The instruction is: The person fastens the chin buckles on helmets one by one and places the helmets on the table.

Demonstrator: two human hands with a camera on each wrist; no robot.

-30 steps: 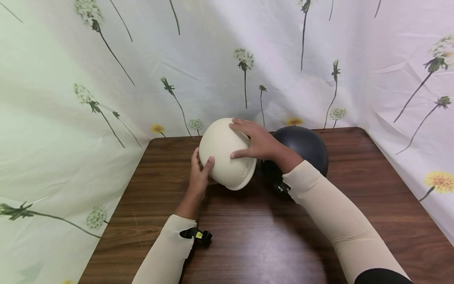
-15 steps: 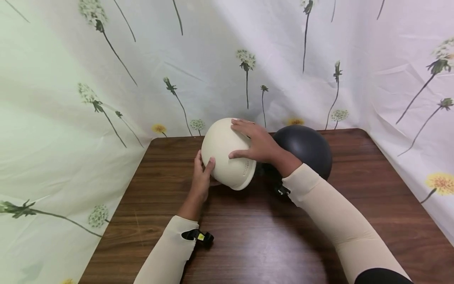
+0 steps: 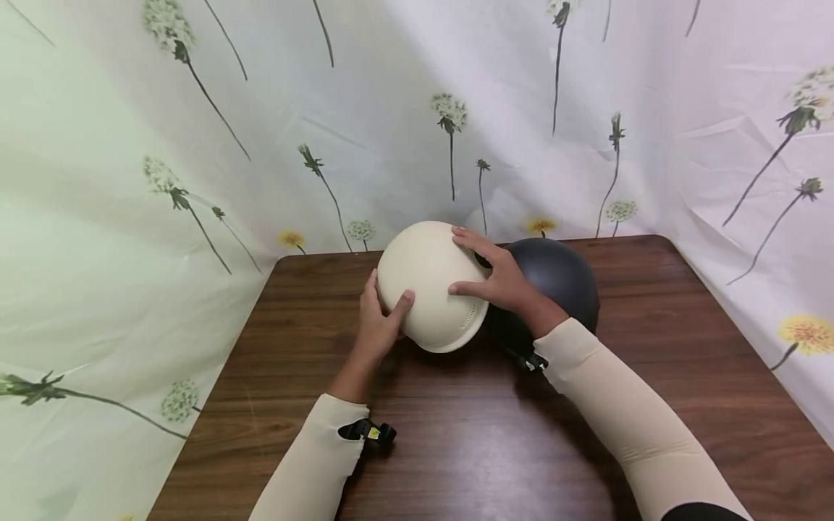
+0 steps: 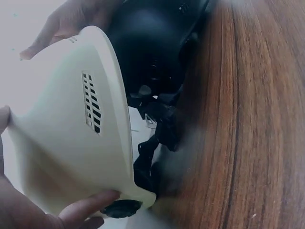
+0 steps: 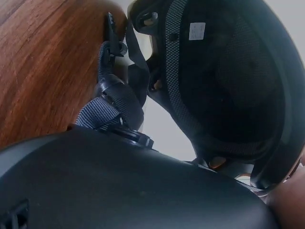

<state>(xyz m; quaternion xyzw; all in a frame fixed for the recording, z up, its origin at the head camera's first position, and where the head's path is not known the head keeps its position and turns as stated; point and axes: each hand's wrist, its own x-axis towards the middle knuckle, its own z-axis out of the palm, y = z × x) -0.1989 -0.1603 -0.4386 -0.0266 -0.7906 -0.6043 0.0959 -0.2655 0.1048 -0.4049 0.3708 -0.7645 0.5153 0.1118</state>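
Cream helmet [image 3: 430, 282] sits tilted between our two hands near the worktop's [image 3: 456, 456] back edge, its hollow side turned toward a dark helmet [image 3: 563, 278]; we cannot tell whether its rim touches the wood. Our left hand [image 3: 381, 320] grips its lower left side, thumb on the shell and fingers clamped round behind. Our right hand [image 3: 498, 273] holds its upper right side, thumb and fingers spread apart and clasped on the shell. A vent grille [image 4: 92, 102] shows above the rim in the left wrist view. The dark helmet rests just beside it, partly behind our right forearm. Dark straps [image 5: 114, 98] hang between both helmets; whose they are, we cannot tell.
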